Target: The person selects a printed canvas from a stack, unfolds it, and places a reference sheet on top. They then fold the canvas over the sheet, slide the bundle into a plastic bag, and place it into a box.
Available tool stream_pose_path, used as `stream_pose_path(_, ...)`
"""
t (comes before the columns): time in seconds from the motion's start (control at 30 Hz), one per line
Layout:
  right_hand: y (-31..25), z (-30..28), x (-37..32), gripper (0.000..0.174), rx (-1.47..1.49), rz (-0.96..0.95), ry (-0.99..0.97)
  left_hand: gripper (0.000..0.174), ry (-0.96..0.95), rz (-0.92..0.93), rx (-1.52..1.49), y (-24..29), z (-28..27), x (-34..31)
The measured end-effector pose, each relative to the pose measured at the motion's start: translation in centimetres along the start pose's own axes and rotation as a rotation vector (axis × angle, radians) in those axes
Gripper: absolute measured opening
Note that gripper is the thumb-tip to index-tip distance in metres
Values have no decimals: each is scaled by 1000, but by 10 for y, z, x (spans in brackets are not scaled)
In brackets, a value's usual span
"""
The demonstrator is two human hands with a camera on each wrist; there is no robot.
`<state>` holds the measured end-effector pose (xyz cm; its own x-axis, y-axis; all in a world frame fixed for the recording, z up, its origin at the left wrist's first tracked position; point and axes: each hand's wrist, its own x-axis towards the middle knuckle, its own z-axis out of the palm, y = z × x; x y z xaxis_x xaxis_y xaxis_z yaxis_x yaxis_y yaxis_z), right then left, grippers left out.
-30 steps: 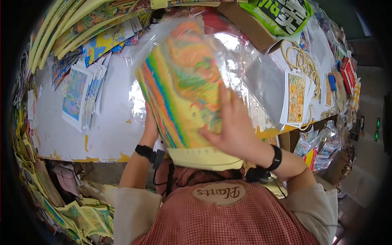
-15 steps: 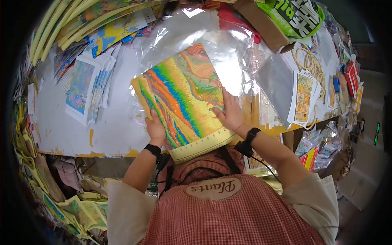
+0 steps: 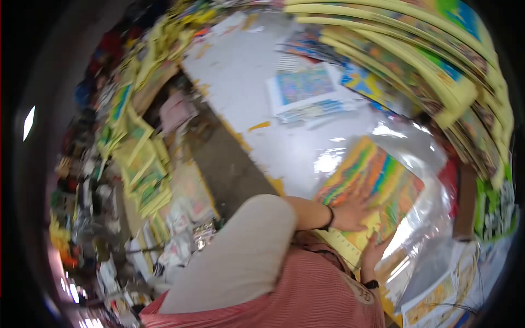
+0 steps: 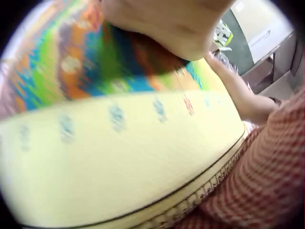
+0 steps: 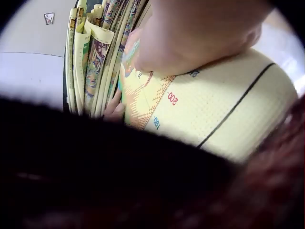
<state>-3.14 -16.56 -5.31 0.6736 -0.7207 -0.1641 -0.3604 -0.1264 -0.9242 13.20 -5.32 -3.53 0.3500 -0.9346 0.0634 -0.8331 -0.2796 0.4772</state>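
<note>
A thick colourful printed bundle (image 3: 404, 188) with a pale yellow numbered border lies at a slant against the person's front, over clear plastic. The left hand (image 3: 350, 215) rests flat on its printed face, fingers spread. At the bundle's side edge, the right hand (image 3: 376, 252) grips it with the thumb on top; its other fingers are mostly hidden. In the left wrist view, the left hand (image 4: 167, 24) lies over the bundle (image 4: 119, 152) above the border. The right wrist view shows the right hand (image 5: 190, 38) against the bundle (image 5: 219, 95), with dark blur below.
Curved yellow-edged printed sheets (image 3: 437, 71) are piled at the upper right. Printed cards (image 3: 306, 87) lie on the white table (image 3: 240, 71). A brown cardboard piece (image 3: 465, 202) and a green bag (image 3: 492, 208) are at the right. Folded yellow sheets (image 3: 145, 175) hang at the left.
The head view has swung toward the left side of the table. The left hand has moved from the bundle's side edge onto its face, fingers spread. The right hand remains at the opposite edge.
</note>
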Motion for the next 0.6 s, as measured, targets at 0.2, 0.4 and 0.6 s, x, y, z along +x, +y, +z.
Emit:
stream_pose_path(0.2,-7,-13,14,68,-446,-374,-125,76,-17,59,65,-4,10,-2)
stream_pose_path(0.4,15,-7,53,67,-639,-721,-319,76,-97,14,26,-9,19,9)
stream_pose_path(0.6,24,-19,58,58,-670,-716,-319,78,-118,4,60,-18,32,8)
